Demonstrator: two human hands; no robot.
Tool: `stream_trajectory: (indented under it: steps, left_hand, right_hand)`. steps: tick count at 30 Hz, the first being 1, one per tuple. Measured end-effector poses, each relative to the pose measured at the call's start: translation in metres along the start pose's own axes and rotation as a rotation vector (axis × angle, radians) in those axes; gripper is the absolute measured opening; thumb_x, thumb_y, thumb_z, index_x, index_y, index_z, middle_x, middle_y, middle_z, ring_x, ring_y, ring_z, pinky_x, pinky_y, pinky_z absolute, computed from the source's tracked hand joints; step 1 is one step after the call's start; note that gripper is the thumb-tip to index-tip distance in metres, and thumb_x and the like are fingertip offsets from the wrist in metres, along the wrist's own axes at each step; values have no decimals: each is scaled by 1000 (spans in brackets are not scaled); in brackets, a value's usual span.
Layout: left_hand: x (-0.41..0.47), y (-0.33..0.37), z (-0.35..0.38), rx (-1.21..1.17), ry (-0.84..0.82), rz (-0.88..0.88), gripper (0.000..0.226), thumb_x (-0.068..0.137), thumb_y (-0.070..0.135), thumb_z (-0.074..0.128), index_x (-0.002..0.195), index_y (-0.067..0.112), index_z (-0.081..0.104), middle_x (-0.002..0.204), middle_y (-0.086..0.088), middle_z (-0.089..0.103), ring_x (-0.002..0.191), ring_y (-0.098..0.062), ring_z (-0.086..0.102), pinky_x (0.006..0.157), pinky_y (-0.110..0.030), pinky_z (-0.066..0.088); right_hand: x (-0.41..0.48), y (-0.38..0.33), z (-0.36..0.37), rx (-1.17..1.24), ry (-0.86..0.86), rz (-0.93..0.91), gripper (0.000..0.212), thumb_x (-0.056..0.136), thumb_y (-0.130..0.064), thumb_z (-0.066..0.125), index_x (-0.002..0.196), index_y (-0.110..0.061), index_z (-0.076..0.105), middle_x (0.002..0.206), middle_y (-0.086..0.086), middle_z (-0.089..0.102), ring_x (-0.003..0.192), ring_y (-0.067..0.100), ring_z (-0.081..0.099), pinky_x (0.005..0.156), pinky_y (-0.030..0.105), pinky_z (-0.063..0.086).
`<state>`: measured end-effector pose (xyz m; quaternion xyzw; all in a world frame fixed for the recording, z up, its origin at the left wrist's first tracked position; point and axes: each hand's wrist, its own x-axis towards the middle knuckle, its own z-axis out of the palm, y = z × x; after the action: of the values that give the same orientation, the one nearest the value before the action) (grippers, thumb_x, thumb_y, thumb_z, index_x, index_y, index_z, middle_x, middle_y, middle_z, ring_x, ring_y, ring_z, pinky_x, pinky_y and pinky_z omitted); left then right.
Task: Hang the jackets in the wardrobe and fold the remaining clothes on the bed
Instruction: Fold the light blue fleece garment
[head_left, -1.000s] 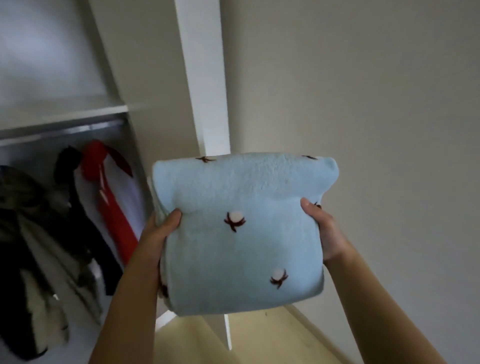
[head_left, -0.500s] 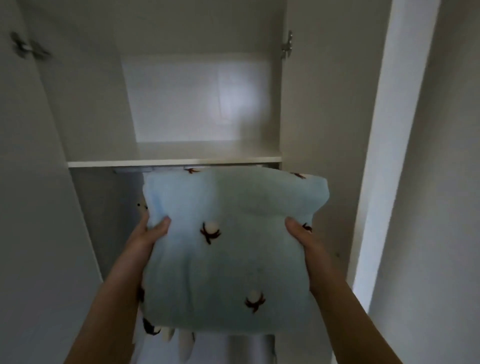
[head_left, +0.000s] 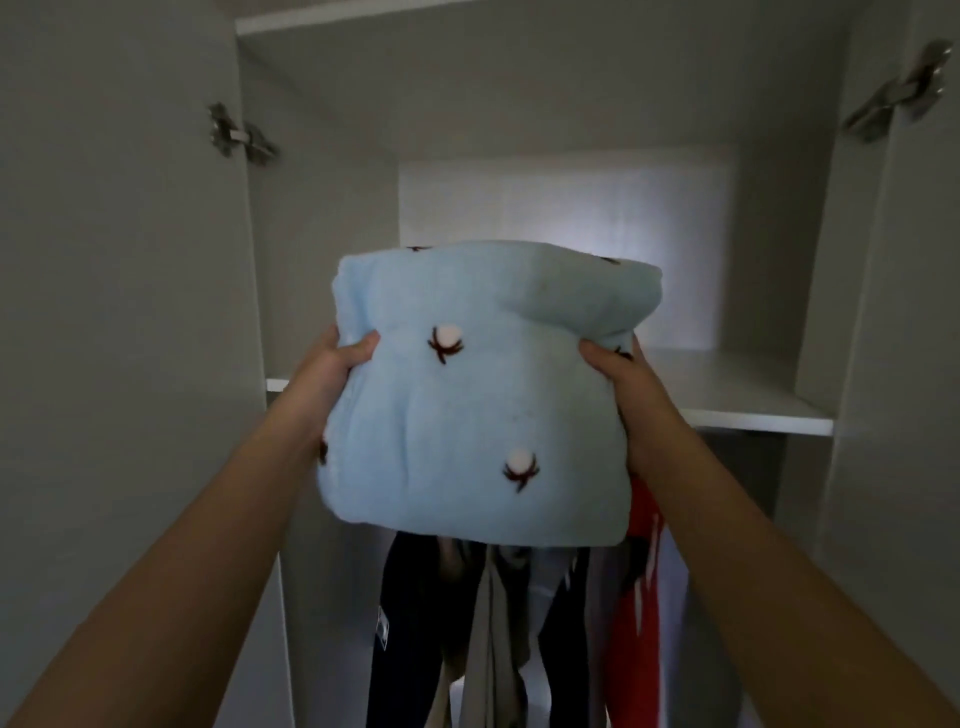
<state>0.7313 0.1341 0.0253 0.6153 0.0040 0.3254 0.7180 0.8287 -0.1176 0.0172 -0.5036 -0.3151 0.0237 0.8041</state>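
Observation:
A folded light-blue fleece garment (head_left: 483, 415) with small cotton-flower prints is held up in front of the open wardrobe. My left hand (head_left: 332, 374) grips its left edge, thumb on the front. My right hand (head_left: 618, 384) grips its right edge the same way. The bundle is at the height of the white upper shelf (head_left: 748, 400) and hides the shelf's middle. Below it hang several jackets (head_left: 519, 634), dark, beige and red.
Both wardrobe doors stand open, the left door (head_left: 114, 312) and the right door (head_left: 904, 312), each with a metal hinge (head_left: 239, 137). The compartment above the shelf has a pale back panel (head_left: 566, 202).
Both hands lifted the folded blue garment higher, up to shelf height. The view turned from the wall to face the open wardrobe straight on, closer than before.

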Motion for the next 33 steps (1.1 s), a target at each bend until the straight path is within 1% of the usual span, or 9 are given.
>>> stream_trajectory:
  steps: [2, 6, 11, 14, 17, 21, 27, 30, 33]
  left_hand:
    - [68, 12, -8, 25, -49, 4, 44, 91, 6, 52, 135, 1, 46, 122, -17, 60, 106, -33, 60, 97, -47, 46]
    - [192, 30, -7, 132, -123, -41, 28, 95, 12, 49, 121, 2, 56, 77, -2, 71, 73, -18, 66, 74, -30, 53]
    - [267, -29, -10, 595, -115, -372, 28, 95, 36, 51, 85, 11, 58, 79, -10, 58, 68, -24, 53, 49, -21, 42]
    - [276, -49, -15, 787, -230, -435, 29, 94, 35, 53, 98, 7, 60, 84, -9, 64, 74, -21, 58, 56, -26, 44]
    - [289, -40, -22, 1099, -194, 33, 66, 86, 52, 58, 136, 13, 40, 133, -9, 50, 114, -25, 52, 82, -28, 41]
    - [250, -41, 5, 1222, -611, 413, 85, 70, 83, 44, 139, 35, 34, 143, 10, 40, 126, -10, 40, 94, -24, 33]
    - [238, -83, -13, 1536, -735, 336, 82, 80, 73, 18, 151, 32, 7, 160, -3, 3, 146, -13, 3, 114, -24, 0]
    - [240, -77, -27, 1582, -731, 348, 85, 81, 76, 14, 151, 29, 11, 159, -4, 11, 145, -13, 9, 112, -22, 4]
    - [236, -72, -14, 1651, -709, 707, 88, 76, 82, 19, 148, 31, 20, 150, 4, 32, 133, -11, 30, 110, -30, 19]
  right_hand:
    - [56, 6, 16, -8, -19, -32, 33, 90, -13, 57, 115, -34, 54, 109, 0, 70, 95, 20, 69, 75, 35, 58]
    - [169, 17, 34, -27, 68, -11, 25, 93, -11, 53, 115, -21, 58, 93, 2, 72, 79, 18, 70, 66, 29, 57]
    - [242, 73, 8, -391, 288, 500, 25, 91, -19, 56, 110, -2, 60, 82, 14, 63, 69, 27, 59, 64, 34, 50]
    - [247, 82, -9, -655, 249, 650, 46, 90, -28, 59, 129, -5, 51, 106, 16, 61, 77, 27, 59, 63, 32, 49]
    - [250, 70, -21, -1091, 146, 363, 65, 92, -27, 56, 148, -20, 24, 146, 10, 38, 116, 27, 51, 86, 27, 40]
    - [244, 59, 14, -1368, -162, -119, 54, 99, -32, 43, 149, -23, 25, 156, -2, 25, 140, 15, 25, 100, 17, 18]
    - [230, 115, 38, -1636, -536, 129, 60, 102, -45, 18, 152, -18, 0, 160, 5, -5, 147, 19, -3, 117, 32, -1]
    - [222, 103, 19, -1509, -525, 217, 64, 101, -47, 20, 152, -10, 10, 159, 10, 9, 144, 17, 12, 100, 1, -1]
    - [222, 90, 4, -1486, -489, 196, 52, 103, -42, 22, 146, -14, 32, 149, 7, 36, 127, 15, 36, 74, -11, 14]
